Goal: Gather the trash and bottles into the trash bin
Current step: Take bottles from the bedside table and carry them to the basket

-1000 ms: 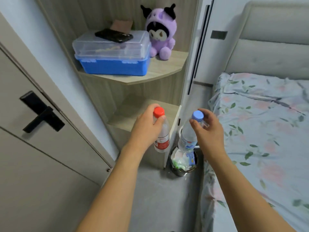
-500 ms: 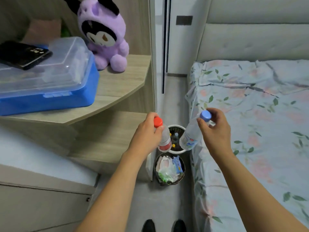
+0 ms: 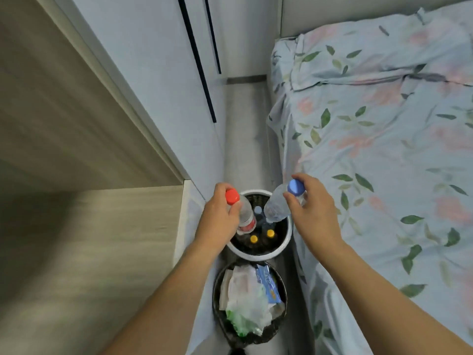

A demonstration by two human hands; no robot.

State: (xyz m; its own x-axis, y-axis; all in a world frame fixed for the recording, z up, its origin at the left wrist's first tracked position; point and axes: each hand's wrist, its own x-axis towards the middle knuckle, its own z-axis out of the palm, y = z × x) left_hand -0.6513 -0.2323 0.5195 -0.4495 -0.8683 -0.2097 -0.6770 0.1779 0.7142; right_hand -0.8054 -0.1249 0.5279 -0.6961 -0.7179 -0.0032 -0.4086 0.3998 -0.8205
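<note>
A: Where are the hands?
B: Left hand (image 3: 217,219) grips the red-cap bottle (image 3: 243,213), right hand (image 3: 313,208) the blue-cap bottle (image 3: 277,204), both above the white bin (image 3: 286,242).
A: And the trash?
B: In the black bin (image 3: 217,285) at six o'clock of the white one, bed (image 3: 384,149) at three.

Two bare forearms enter from the bottom of the frame, no sleeves visible anywhere up to the frame edge. left hand (image 3: 219,218) and right hand (image 3: 314,213): no gloves, rings, watch or wristbands. Nails short and unpainted where visible. Dark shape at bottom centre, possibly a shoe toe; can't tell.
</note>
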